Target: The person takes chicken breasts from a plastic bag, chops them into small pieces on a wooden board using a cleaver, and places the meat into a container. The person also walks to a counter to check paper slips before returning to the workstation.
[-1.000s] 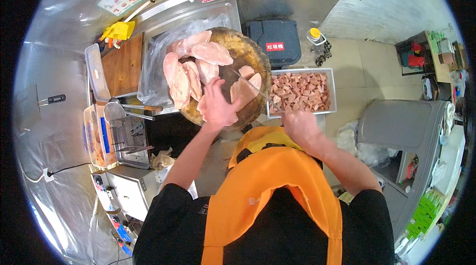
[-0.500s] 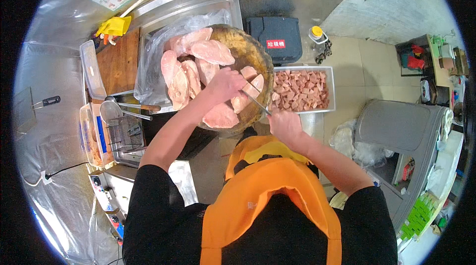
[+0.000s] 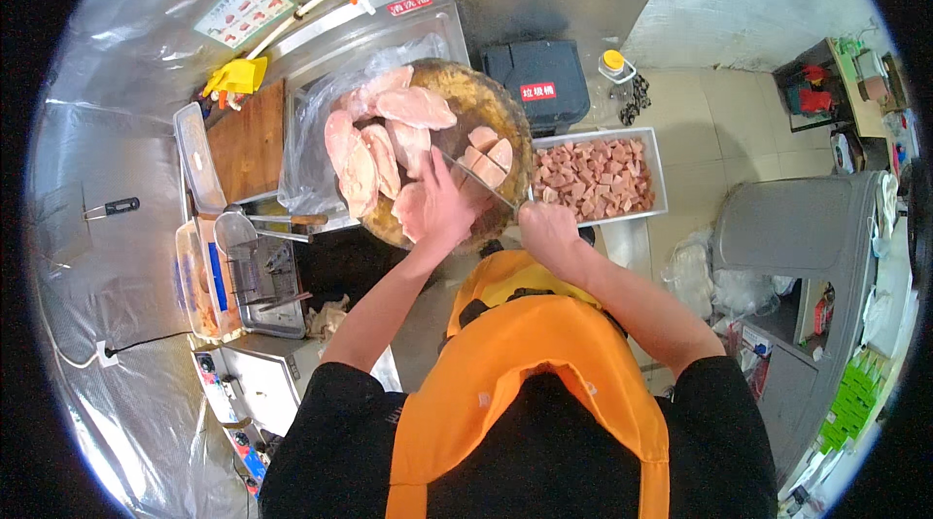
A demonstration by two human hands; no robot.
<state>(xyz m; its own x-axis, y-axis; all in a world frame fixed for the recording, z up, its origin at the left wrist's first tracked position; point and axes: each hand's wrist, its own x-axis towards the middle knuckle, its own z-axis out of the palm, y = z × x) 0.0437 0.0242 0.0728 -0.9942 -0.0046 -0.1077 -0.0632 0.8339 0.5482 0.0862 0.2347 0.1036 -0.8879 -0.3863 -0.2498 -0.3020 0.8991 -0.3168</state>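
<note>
My right hand is closed round the handle of a knife, whose thin blade slants up and left over a round wooden chopping block. Beside the blade, my left hand has its fingers stretched out, somewhat blurred, over a partly hidden piece of raw chicken. Just beyond the blade lie several cut chicken pieces. Whole raw chicken breasts fill the block's left side, and another chicken breast shows left of my left hand.
A metal tray of diced chicken stands right of the block. Behind are a black bin and a yellow-capped bottle. Left are a plastic bag at a metal sink, a wooden board and a wire basket.
The chicken beyond the blade now shows more cuts, in several chunks. My left hand has moved nearer to me and its fingers have straightened. The whole view has shifted slightly.
</note>
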